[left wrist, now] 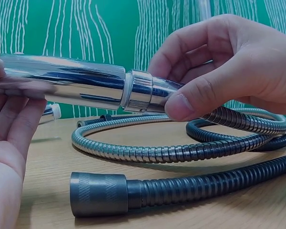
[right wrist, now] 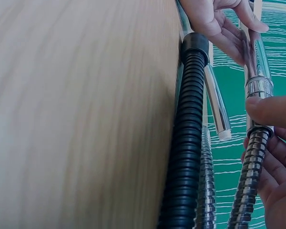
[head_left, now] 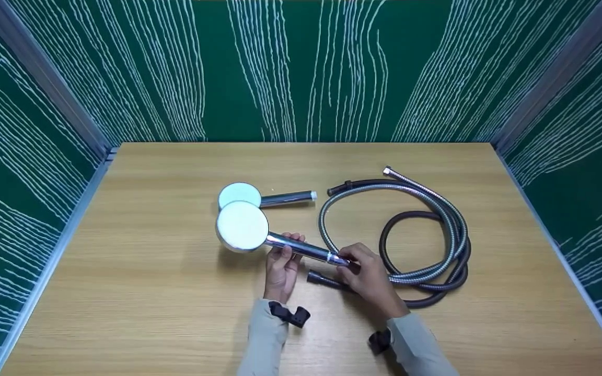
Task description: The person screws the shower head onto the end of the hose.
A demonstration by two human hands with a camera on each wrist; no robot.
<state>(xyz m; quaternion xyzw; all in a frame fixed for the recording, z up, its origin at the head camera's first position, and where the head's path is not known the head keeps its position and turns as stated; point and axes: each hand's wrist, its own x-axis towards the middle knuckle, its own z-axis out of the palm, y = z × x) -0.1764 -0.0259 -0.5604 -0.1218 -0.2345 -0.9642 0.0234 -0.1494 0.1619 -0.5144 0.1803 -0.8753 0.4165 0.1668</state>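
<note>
My left hand (head_left: 281, 271) holds a chrome shower head (head_left: 242, 225) by its handle, its round white face turned up and to the left. Thumb and fingers of my right hand (head_left: 371, 282) pinch the chrome end fitting (left wrist: 157, 90) of a silver metal hose (left wrist: 148, 153). That fitting sits in line against the handle's end, with a thin whitish ring showing between them in the left wrist view. Both hands are above the table. Below them lies the dark knurled end (left wrist: 99, 194) of a black hose (right wrist: 185, 129).
A second shower head (head_left: 288, 198) lies behind the held one, its face partly covered by it. Both hoses loop over each other on the right of the wooden table (head_left: 123, 261). The silver hose's free nut (head_left: 387, 171) points toward the back. Green walls (head_left: 306, 68) enclose the table.
</note>
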